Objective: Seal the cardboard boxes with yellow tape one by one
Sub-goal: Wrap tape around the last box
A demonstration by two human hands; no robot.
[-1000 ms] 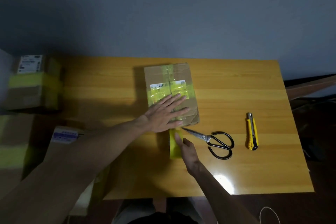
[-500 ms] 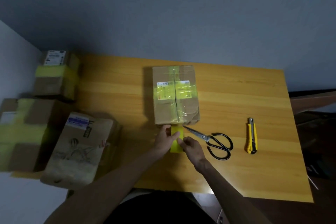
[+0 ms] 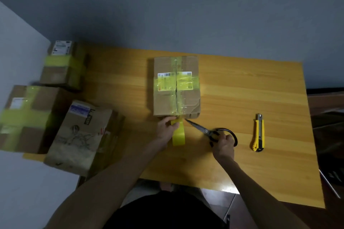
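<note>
- Cardboard box (image 3: 176, 87) is sitting in the middle of the bench (image 3: 251, 98), with yellowish tape already lying along its top seam and across its label.
- I am pinching the loose tape with my left hand (image 3: 165, 128), fingers curled, right at the box's near edge.
- The yellow tape roll (image 3: 178, 134) is hanging off that strip just beside my left hand, on my side of the box.
- My right hand (image 3: 223, 145) is gripping the scissors (image 3: 204, 131), fingers curled over the black handle loops.
- The blades are pointing at the tape, their tip just beside the box's near edge; I cannot tell whether they are parted.
- A yellow utility knife (image 3: 257, 133) is lying on the bench, right of the scissors and apart from them.
- Off to my left, a far taped box (image 3: 63, 63), a big taped box (image 3: 26, 117) and a printed box (image 3: 80, 135) are standing close together, somewhat blurred.
</note>
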